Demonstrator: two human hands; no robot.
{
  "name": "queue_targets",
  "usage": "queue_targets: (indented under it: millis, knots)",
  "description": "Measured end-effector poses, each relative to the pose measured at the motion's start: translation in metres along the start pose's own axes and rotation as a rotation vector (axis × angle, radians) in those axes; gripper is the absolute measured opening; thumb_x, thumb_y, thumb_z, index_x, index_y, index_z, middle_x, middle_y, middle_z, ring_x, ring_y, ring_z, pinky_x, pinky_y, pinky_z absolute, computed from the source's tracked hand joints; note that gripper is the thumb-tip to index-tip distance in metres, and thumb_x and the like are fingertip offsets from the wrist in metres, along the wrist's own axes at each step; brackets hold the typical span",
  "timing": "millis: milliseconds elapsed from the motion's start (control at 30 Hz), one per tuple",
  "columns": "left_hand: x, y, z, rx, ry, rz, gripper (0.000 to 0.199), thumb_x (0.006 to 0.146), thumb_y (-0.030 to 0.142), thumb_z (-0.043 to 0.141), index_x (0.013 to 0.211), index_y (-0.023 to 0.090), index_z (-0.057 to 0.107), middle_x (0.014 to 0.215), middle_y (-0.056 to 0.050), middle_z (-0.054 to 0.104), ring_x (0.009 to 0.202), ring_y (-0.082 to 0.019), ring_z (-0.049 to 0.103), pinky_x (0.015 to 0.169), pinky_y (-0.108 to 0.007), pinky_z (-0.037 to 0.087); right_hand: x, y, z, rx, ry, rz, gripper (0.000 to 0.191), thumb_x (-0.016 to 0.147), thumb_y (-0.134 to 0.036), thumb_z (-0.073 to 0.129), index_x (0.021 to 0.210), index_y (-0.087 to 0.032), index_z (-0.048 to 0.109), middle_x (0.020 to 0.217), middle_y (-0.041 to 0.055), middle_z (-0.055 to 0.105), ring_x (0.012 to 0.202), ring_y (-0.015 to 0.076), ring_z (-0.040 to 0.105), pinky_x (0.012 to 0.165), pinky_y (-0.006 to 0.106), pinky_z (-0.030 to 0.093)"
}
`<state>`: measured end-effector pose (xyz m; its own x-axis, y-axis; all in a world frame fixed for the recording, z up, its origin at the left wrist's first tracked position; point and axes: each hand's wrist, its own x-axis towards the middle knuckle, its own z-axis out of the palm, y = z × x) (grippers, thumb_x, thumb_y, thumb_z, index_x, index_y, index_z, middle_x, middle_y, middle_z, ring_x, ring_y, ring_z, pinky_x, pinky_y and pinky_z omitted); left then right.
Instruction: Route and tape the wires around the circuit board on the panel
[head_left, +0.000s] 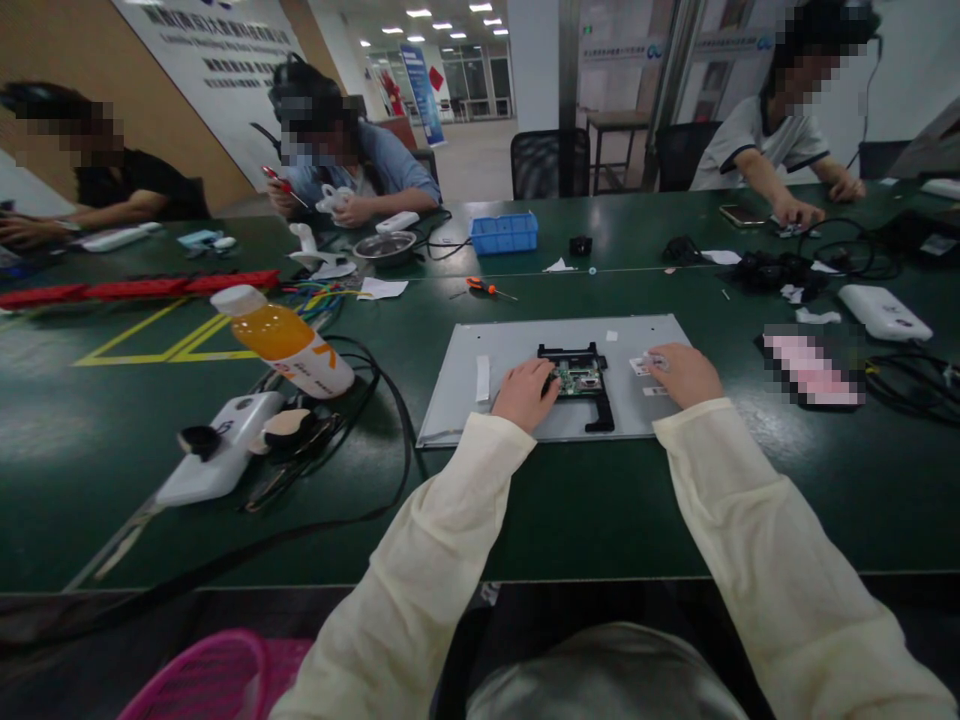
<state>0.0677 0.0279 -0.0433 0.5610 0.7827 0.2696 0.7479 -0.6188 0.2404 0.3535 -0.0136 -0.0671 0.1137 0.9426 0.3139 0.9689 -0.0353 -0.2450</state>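
A flat grey panel [517, 340] lies on the table in front of me. On it sits a black plastic frame [600, 410] around a green circuit board [581, 378]. My left hand [527, 393] has its fingers curled over the left edge of the board, covering that side. My right hand [686, 375] rests on the panel's right part, fingers bent together beside white printed labels [641, 366]. Whatever its fingertips pinch is too small to make out. A white strip [483, 379] lies left of my left hand.
Left stand an orange drink bottle [289, 340], a white device [225, 450] and black cables. Beyond the panel lie an orange screwdriver [487, 288] and a blue basket [504, 234]. A pink phone [811, 370] and white power bank [885, 313] lie right. Several people sit opposite.
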Motion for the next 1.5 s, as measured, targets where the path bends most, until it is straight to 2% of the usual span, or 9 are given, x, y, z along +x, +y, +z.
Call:
queue_targets:
  millis: [200,300,533,667,867,1033,1300,1500]
  knots:
    - [0.0,-0.001,0.001,-0.005,-0.006,-0.003,0.034,0.093,0.034,0.037,0.12,0.022,0.052,0.128,-0.006,0.054,0.119,-0.021,0.049,0.099,-0.037,0.039,0.0,-0.006,-0.005,-0.041,0.002,0.076,0.025,0.085,-0.028,0.047,0.094,-0.021,0.07,0.097,0.0081,0.069,0.087,0.0224,0.061,0.071,0.032,0.045]
    - [0.0,-0.001,0.001,-0.006,0.001,-0.001,0.033,0.092,0.033,0.038,0.12,0.022,0.052,0.127,-0.006,0.055,0.119,-0.021,0.049,0.099,-0.036,0.039,-0.001,-0.009,-0.006,-0.017,0.026,0.066,0.025,0.085,-0.027,0.047,0.094,-0.021,0.069,0.098,0.0082,0.069,0.086,0.0221,0.061,0.07,0.032,0.044]
    - [-0.001,0.001,-0.002,0.002,-0.017,-0.013,0.033,0.092,0.033,0.038,0.12,0.022,0.052,0.128,-0.007,0.054,0.119,-0.021,0.048,0.099,-0.037,0.039,-0.002,-0.029,-0.003,0.096,0.031,-0.071,0.013,0.081,-0.022,0.048,0.083,-0.018,0.06,0.084,0.0072,0.066,0.079,0.0197,0.059,0.072,0.03,0.042]
    - [-0.001,0.0,-0.001,-0.004,-0.018,-0.007,0.034,0.093,0.034,0.038,0.121,0.022,0.052,0.128,-0.006,0.054,0.12,-0.021,0.048,0.099,-0.037,0.039,-0.004,-0.041,-0.001,0.197,0.013,-0.166,0.006,0.077,-0.02,0.049,0.076,-0.019,0.055,0.083,0.0057,0.064,0.075,0.0176,0.056,0.071,0.028,0.041]
    - [0.0,0.0,0.0,-0.008,-0.016,0.0,0.033,0.092,0.033,0.038,0.12,0.021,0.051,0.129,-0.006,0.054,0.12,-0.021,0.047,0.1,-0.038,0.038,-0.007,-0.052,0.001,0.328,-0.071,-0.251,0.003,0.074,-0.019,0.052,0.073,-0.019,0.055,0.076,0.0024,0.061,0.066,0.0146,0.053,0.069,0.027,0.04]
    - [0.0,0.0,0.0,-0.01,-0.018,0.002,0.033,0.092,0.033,0.038,0.12,0.021,0.052,0.129,-0.006,0.054,0.12,-0.021,0.047,0.099,-0.039,0.039,-0.009,-0.058,-0.001,0.428,-0.097,-0.239,0.006,0.076,-0.024,0.054,0.074,-0.019,0.057,0.069,-0.0003,0.06,0.061,0.0133,0.054,0.064,0.026,0.04]
    - [0.0,-0.001,0.001,-0.003,-0.013,0.011,0.032,0.092,0.033,0.037,0.118,0.021,0.052,0.127,-0.006,0.054,0.119,-0.022,0.048,0.098,-0.038,0.039,-0.009,-0.055,-0.006,0.515,-0.178,-0.246,0.013,0.076,-0.031,0.056,0.077,-0.018,0.061,0.077,0.0023,0.063,0.064,0.0132,0.058,0.064,0.026,0.044]
    - [0.0,-0.001,0.002,-0.003,-0.006,0.015,0.032,0.092,0.033,0.038,0.119,0.02,0.052,0.127,-0.007,0.054,0.118,-0.021,0.048,0.098,-0.038,0.039,-0.009,-0.054,-0.012,0.61,-0.266,-0.12,0.023,0.078,-0.041,0.057,0.085,-0.02,0.062,0.074,0.0011,0.066,0.064,0.0142,0.061,0.063,0.026,0.045]
